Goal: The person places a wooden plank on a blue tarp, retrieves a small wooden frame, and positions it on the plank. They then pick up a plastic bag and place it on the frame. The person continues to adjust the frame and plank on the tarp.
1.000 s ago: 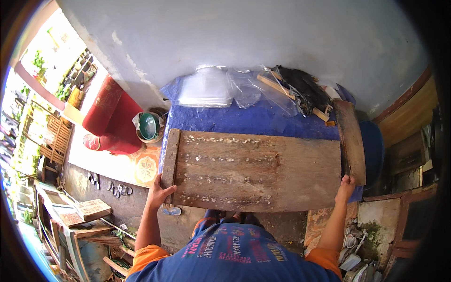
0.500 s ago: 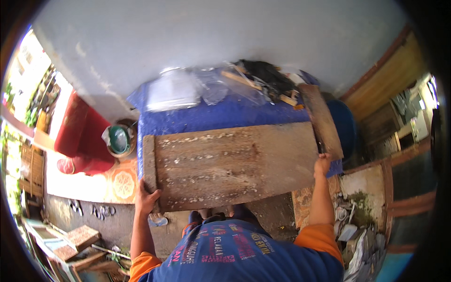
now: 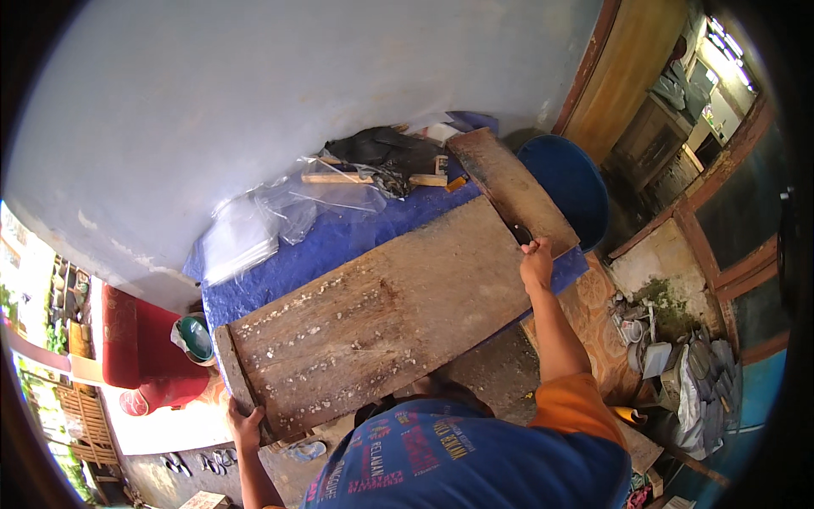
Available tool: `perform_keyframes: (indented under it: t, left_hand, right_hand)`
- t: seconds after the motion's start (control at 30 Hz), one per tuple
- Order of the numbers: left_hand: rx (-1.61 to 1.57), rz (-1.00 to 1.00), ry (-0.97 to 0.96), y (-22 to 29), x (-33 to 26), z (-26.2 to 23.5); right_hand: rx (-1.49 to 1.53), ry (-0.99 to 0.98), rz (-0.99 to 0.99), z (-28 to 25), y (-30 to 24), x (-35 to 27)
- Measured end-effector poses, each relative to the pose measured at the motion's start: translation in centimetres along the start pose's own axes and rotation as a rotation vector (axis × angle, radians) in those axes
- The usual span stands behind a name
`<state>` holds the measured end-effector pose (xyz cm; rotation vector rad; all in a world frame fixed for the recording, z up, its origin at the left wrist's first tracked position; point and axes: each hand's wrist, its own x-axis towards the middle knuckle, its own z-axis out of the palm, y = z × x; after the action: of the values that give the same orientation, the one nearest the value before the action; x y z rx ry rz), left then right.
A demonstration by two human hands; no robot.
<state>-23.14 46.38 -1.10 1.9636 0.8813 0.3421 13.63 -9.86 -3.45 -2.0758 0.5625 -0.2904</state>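
A long, worn wooden board point(image 3: 373, 318) lies slanted across the blue-covered table point(image 3: 318, 246). White specks are scattered over its left part. My left hand point(image 3: 246, 427) is closed round the narrow strip point(image 3: 235, 370) at its left end, thumb on top and the other fingers mostly hidden. At the other end my right hand point(image 3: 535, 261) is closed at the board's edge, beside a wider wooden plank point(image 3: 513, 191) set crosswise. A small dark piece point(image 3: 522, 233) shows just above the right fingers; what it is I cannot make out.
Clear plastic sheets point(image 3: 246, 242), black plastic point(image 3: 386, 157) and wood strips point(image 3: 339, 178) lie along the table's wall side. A blue tub point(image 3: 585, 199) stands right of it. A red armchair point(image 3: 140, 348) and green bucket point(image 3: 197, 339) are left. Assorted clutter point(image 3: 704, 390) sits lower right.
My view has turned right, so the table and board now appear slanted, with the left end lower. Both hands keep their places at the board's ends.
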Motion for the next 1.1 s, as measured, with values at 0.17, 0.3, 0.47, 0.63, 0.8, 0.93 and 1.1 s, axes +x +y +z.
perform_keyframes:
  t: [0.17,0.3,0.47,0.63,0.8,0.93,1.1]
  left_hand:
    - [-0.126,0.056,-0.018,-0.6,-0.1,0.2]
    - [-0.078,0.021,0.017,-0.5,0.1,0.2]
    - [-0.034,-0.031,-0.037,0.2,-0.1,0.0]
    - [0.085,-0.040,0.013,-0.7,0.2,0.2]
    - [0.135,-0.009,0.031,-1.5,0.2,-0.1]
    - [0.155,0.001,0.002,-1.0,0.2,-0.1]
    - [0.080,-0.074,-0.050,-0.8,0.3,0.1]
  right_hand:
    - [0.026,0.033,-0.040,-0.5,-0.1,0.1]
    - [-0.072,0.037,-0.099,-0.3,0.7,0.3]
    - [-0.061,0.013,-0.120,0.1,1.3,0.7]
    - [-0.278,0.036,-0.153,-0.3,-0.5,1.5]
    - [-0.346,0.039,-0.169,0.9,-2.7,4.8]
    - [-0.363,0.041,-0.242,3.8,-3.1,8.7]
    - [-0.403,-0.026,-0.296,7.3,-3.7,13.4]
